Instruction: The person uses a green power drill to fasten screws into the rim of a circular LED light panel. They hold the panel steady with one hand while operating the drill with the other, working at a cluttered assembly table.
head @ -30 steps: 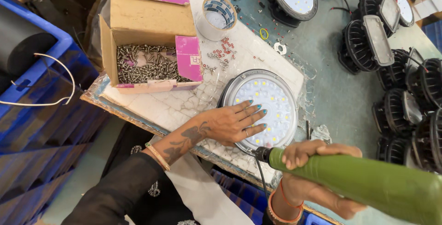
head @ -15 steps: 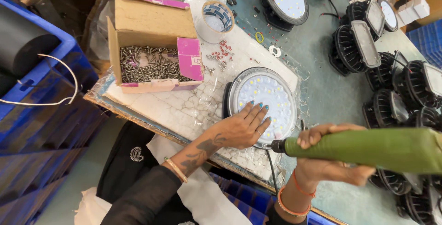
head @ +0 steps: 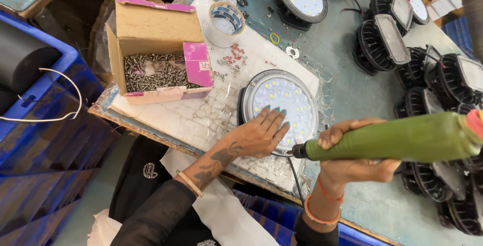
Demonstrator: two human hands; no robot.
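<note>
A round lamp (head: 282, 100) with a white disc of small light dots lies face up on the white sheet (head: 201, 120) at the table's near edge. My left hand (head: 259, 133) rests flat on the lamp's near-left rim, fingers spread. My right hand (head: 352, 148) grips a green powered screwdriver (head: 397, 138), held level, its dark tip at the lamp's near-right rim. A black cable hangs down from that point.
An open cardboard box of screws (head: 156, 72) stands left of the lamp. A tape roll (head: 225, 23) and loose small parts lie behind. Several black finned lamp bodies (head: 432, 80) crowd the right side. Blue crates (head: 45, 140) stand left of the table.
The view has shifted, so the table sits further right and lower. My left hand stays flat on the lamp. The green screwdriver is now level, its tip still at the lamp's near rim.
</note>
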